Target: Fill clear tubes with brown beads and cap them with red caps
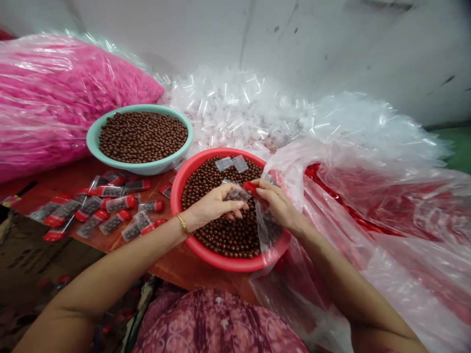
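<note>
Over a red basin (235, 264) of round brown balls (228, 240), my left hand (217, 201) is closed on a small clear plastic container (237, 194) with balls inside. My right hand (274, 198) pinches a red cap (250, 189) at the container's right end; whether the cap is seated cannot be made out. Two more clear containers (231, 163) lie on top of the balls near the basin's far side. A sheet of clear plastic (270, 230) hangs over the basin's right rim, under my right hand.
Several red-capped filled containers (99, 211) lie on the orange-covered table (184, 272) at left. Behind stands a light blue basin (140, 167) of brown balls. A bag of pink pieces (66, 93), a heap of clear containers (239, 108) and a bag of red pieces (346, 206) surround it.
</note>
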The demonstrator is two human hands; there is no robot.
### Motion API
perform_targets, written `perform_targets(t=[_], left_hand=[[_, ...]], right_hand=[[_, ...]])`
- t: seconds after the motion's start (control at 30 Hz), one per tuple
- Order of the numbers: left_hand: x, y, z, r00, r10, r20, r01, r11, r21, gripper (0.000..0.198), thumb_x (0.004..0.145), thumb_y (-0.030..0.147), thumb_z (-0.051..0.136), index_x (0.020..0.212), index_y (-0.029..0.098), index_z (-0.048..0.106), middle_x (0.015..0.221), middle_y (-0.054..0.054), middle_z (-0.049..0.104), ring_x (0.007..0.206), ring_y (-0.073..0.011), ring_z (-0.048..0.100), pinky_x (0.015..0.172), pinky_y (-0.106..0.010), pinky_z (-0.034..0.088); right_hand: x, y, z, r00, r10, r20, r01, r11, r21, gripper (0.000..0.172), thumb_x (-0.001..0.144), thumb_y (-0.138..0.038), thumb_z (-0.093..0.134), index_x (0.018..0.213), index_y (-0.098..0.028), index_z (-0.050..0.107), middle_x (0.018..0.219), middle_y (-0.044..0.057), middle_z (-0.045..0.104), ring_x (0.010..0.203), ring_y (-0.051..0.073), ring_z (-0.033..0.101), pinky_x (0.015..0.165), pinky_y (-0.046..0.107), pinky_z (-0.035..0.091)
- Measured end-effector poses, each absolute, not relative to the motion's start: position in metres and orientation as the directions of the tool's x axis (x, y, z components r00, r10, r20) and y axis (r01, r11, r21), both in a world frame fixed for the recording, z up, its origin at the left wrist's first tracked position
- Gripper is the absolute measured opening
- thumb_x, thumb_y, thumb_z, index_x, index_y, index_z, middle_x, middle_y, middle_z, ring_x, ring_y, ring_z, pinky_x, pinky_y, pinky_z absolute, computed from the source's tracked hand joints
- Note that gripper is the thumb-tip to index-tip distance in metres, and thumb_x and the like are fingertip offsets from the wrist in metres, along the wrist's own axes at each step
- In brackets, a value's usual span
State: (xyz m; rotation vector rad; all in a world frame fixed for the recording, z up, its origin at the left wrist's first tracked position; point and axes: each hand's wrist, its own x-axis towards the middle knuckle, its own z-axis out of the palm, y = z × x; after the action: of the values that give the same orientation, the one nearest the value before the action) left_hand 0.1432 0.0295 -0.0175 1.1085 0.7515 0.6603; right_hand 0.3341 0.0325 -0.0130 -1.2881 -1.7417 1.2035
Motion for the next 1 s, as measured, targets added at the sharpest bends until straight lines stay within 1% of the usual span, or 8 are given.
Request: perform_targets(t=[0.07,0.17,0.27,0.37,0.43,0.63,0.87,1.0], left_hand=[[0.143,0.029,-0.019,0.594,0.782,-0.188,-0.096,0.301,0.949,0.028,0.074,0.029,0.066,0.093,0.015,0.052,0.082,-0.002,0.065,0.062,-0.0063,0.058,0.057,-0.018,0.043],[0.143,0.028,-0.019,0.585,0.793,-0.168,-0.106,0.281,0.954,0.029,0.074,0.031,0.065,0.094,0.015,0.052,0.081,-0.001,0.064,0.06,-0.0058,0.057,0.057,-0.019,0.043],[0.144,0.028,-0.018,0.575,0.804,-0.15,-0.128,0.27,0.954,0.03,0.074,0.031,0.065,0.094,0.015,0.051,0.081,-0.001,0.064,0.059,-0.0054,0.056,0.057,-0.019,0.043],[0.144,0.028,-0.018,0.569,0.808,-0.155,-0.144,0.284,0.948,0.029,0.074,0.031,0.064,0.093,0.015,0.05,0.08,0.0,0.063,0.059,-0.0055,0.057,0.056,-0.019,0.043],[0.145,0.029,-0.019,0.56,0.815,-0.146,-0.169,0.286,0.943,0.029,0.074,0.031,0.063,0.093,0.015,0.049,0.079,0.0,0.061,0.059,-0.0059,0.057,0.055,-0.019,0.044],[0.148,0.027,-0.018,0.507,0.856,-0.102,-0.11,0.182,0.977,0.022,0.076,0.028,0.061,0.088,0.015,0.048,0.065,0.006,0.052,0.05,-0.005,0.048,0.047,-0.018,0.039],[0.151,0.022,-0.015,0.509,0.857,-0.077,-0.02,0.101,0.995,0.012,0.078,0.023,0.055,0.076,0.017,0.045,0.054,0.009,0.045,0.043,-0.0038,0.041,0.045,-0.018,0.034],[0.154,0.023,-0.018,0.482,0.871,-0.091,-0.023,0.117,0.993,0.017,0.069,0.019,0.062,0.077,0.016,0.047,0.057,0.009,0.046,0.045,-0.0045,0.043,0.045,-0.019,0.035]], right_hand=[[0.33,0.03,-0.014,-0.266,0.964,0.031,0.4,0.139,-0.906,0.019,0.083,-0.034,0.048,0.091,-0.018,0.054,0.078,0.0,0.054,0.062,0.01,0.046,0.05,0.021,0.038],[0.328,0.027,-0.013,-0.306,0.952,0.032,0.354,0.144,-0.924,0.021,0.085,-0.037,0.05,0.096,-0.02,0.05,0.074,-0.002,0.055,0.06,0.01,0.05,0.052,0.022,0.041],[0.329,0.027,-0.009,-0.343,0.933,0.106,0.361,0.235,-0.902,0.026,0.087,-0.037,0.05,0.105,-0.019,0.054,0.084,0.002,0.064,0.075,0.014,0.061,0.066,0.027,0.05],[0.333,0.026,-0.007,-0.393,0.876,0.28,0.489,0.457,-0.743,0.031,0.089,-0.031,0.048,0.117,-0.019,0.056,0.108,0.008,0.066,0.1,0.019,0.062,0.089,0.036,0.049],[0.333,0.024,-0.007,-0.441,0.821,0.363,0.554,0.567,-0.61,0.036,0.091,-0.027,0.043,0.125,-0.019,0.054,0.113,0.01,0.064,0.104,0.019,0.061,0.093,0.038,0.049],[0.327,0.018,-0.019,-0.504,0.735,0.454,0.658,0.667,-0.35,0.045,0.094,-0.021,0.034,0.139,-0.018,0.04,0.102,0.011,0.064,0.094,0.018,0.063,0.083,0.034,0.054],[0.329,0.009,-0.024,-0.555,0.665,0.5,0.78,0.625,0.035,0.055,0.088,-0.01,0.036,0.142,-0.015,0.032,0.085,0.009,0.064,0.066,0.017,0.06,0.057,0.027,0.052],[0.321,0.005,-0.029,-0.518,0.654,0.552,0.821,0.561,0.106,0.055,0.085,-0.008,0.037,0.139,-0.011,0.033,0.083,0.009,0.063,0.064,0.018,0.059,0.053,0.027,0.05]])
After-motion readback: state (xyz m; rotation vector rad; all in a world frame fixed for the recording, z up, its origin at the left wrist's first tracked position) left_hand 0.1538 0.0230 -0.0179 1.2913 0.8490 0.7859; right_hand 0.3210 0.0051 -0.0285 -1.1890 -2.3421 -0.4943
